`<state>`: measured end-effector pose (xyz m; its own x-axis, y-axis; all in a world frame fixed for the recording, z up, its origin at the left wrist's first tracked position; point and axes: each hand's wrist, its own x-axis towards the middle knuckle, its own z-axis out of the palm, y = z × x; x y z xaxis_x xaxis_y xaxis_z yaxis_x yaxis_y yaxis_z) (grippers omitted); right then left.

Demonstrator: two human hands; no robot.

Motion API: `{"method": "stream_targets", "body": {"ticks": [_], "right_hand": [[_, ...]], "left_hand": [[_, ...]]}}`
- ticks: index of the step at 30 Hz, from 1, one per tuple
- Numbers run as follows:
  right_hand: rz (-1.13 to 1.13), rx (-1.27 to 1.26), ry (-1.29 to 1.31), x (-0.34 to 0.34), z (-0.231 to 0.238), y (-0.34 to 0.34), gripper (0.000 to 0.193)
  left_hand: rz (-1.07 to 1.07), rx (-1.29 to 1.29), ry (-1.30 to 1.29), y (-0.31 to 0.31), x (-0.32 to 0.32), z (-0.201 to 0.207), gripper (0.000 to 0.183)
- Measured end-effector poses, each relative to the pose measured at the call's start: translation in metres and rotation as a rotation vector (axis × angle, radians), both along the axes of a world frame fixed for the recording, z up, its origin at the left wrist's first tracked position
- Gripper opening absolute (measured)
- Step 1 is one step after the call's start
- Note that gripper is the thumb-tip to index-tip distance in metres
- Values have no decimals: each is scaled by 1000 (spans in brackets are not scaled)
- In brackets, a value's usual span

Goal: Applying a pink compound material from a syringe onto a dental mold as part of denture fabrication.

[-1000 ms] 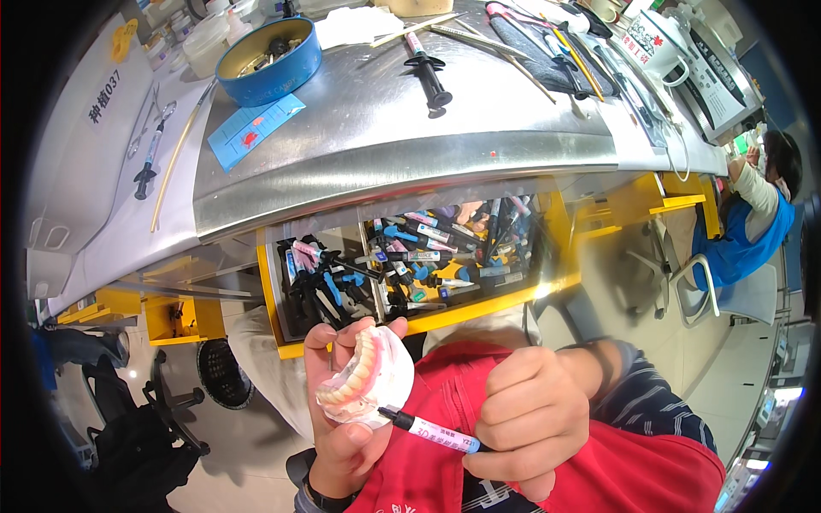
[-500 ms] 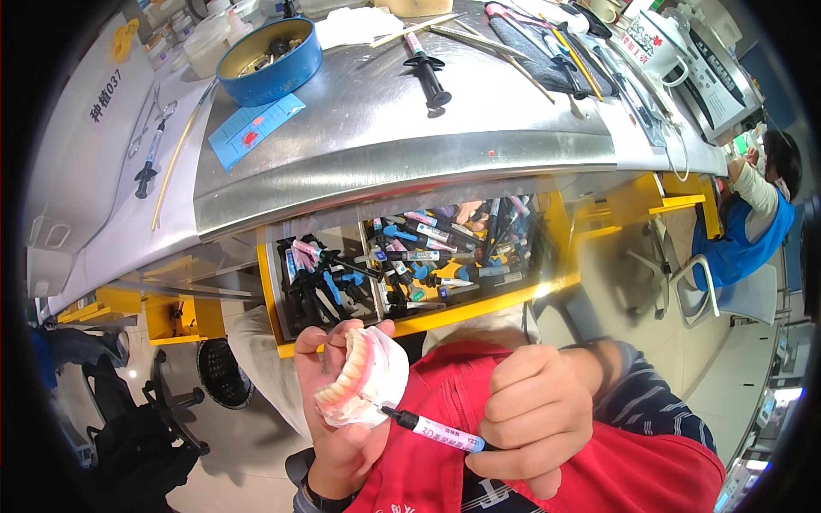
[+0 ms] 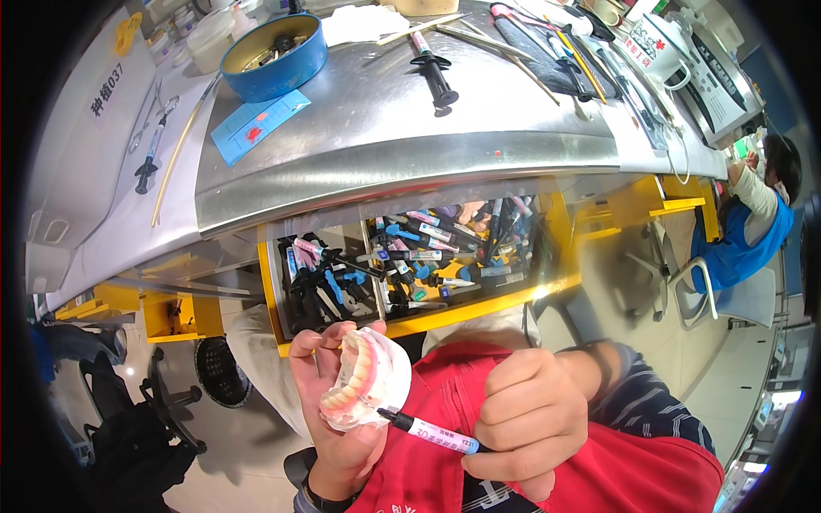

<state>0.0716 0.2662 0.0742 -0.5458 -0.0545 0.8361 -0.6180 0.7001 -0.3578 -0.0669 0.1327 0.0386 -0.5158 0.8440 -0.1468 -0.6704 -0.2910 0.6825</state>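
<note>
A dental model (image 3: 390,376) of white plaster, with a row of cream teeth and pink gum on it, rests in my left hand (image 3: 338,440). The fingers are wrapped round its back and underside, the thumb below the teeth. My right hand (image 3: 534,419) is closed round the rear end of a resin syringe (image 3: 436,433) with a pale label and a black tip. That tip points left and meets or nearly meets the pink gum edge; I cannot tell whether they touch. The syringe's plunger end is hidden in the right hand.
Just beyond my hands an open yellow drawer (image 3: 445,315) holds many jumbled syringes. On the metal-topped bench (image 3: 368,162) lie a black syringe (image 3: 434,73), a blue round tin (image 3: 274,64) and a blue paper slip (image 3: 259,126). A person in a blue vest (image 3: 751,248) sits at the right.
The model has turned a little in my left hand, showing more of the inner side of the teeth. The syringe has shifted slightly left with my right hand.
</note>
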Motion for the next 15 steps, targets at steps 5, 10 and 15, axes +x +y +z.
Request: {"method": "stream_targets", "body": {"ticks": [5,10,15], "right_hand": [[-2,-3,0,-1,0,0,56],[0,-3,3,-2,0,0,56],[5,2,-2,-1,0,-1,56]], "left_hand": [[15,-19,17,0,0,1,94],[18,-8,22,0,0,-1,95],[24,-10,20,0,0,-1,95]]}}
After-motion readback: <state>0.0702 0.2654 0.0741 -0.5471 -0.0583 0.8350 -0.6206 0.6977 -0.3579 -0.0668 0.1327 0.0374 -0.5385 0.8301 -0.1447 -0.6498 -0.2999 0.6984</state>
